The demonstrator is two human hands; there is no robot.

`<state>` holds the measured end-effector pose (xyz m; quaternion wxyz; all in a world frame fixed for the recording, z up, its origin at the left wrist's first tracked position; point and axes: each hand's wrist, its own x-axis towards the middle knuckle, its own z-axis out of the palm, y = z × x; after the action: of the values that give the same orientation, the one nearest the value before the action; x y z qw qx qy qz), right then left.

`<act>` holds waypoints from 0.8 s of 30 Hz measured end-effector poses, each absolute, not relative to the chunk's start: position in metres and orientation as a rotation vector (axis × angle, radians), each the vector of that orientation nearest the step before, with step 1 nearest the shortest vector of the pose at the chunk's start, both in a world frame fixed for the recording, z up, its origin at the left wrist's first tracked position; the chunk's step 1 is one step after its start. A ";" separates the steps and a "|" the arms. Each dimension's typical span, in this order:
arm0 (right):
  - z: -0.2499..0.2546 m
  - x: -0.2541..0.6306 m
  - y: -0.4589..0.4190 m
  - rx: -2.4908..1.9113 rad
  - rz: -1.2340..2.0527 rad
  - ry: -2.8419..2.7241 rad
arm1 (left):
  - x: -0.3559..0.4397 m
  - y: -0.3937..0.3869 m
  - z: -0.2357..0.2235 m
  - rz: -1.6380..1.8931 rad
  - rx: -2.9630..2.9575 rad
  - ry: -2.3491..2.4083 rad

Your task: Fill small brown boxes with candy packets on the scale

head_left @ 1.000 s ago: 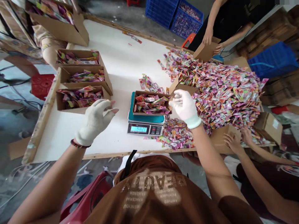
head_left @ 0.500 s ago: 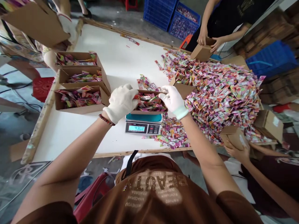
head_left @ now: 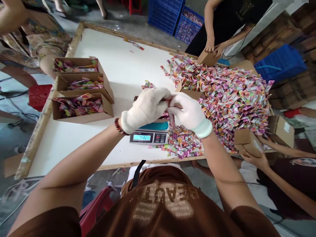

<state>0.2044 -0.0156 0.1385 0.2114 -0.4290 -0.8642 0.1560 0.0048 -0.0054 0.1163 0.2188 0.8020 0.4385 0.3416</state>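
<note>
My left hand and my right hand, both in white gloves, meet fingertip to fingertip above a filled carton. Their fingers are pinched together around something small and reddish, mostly hidden by the gloves. Below them the cardboard box of small wrapped packets is largely covered by my hands. It rests on a digital scale with a teal platform and a lit display. Right of the scale, loose colourful packets lie on the white table.
Three filled boxes stand in a row at the left. A large packet heap covers the table's right side, with an open carton at its near left. Co-workers at the far side and right hold small boxes.
My hands have come together from either side of the box and now pinch above it. The scale's reading has changed. At the left, a co-worker's raised carton has gone from view.
</note>
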 end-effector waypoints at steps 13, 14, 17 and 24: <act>0.088 0.224 -0.013 -1.519 0.380 -2.767 | -0.022 0.013 0.065 -0.030 2.394 1.754; 0.079 0.204 -0.012 -1.463 0.441 -2.774 | -0.023 0.015 0.059 -0.093 2.401 1.754; 0.058 0.156 -0.011 -1.400 0.509 -2.789 | -0.025 0.016 0.047 -0.146 2.449 1.710; 0.074 0.160 -0.002 -1.356 0.443 -2.672 | -0.038 -0.001 0.083 0.033 2.487 1.703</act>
<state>0.1603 -0.0021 0.0737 0.0563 -0.4470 -0.8808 0.1460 -0.0384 -0.0014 0.0834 0.0633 0.8234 0.5639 0.0111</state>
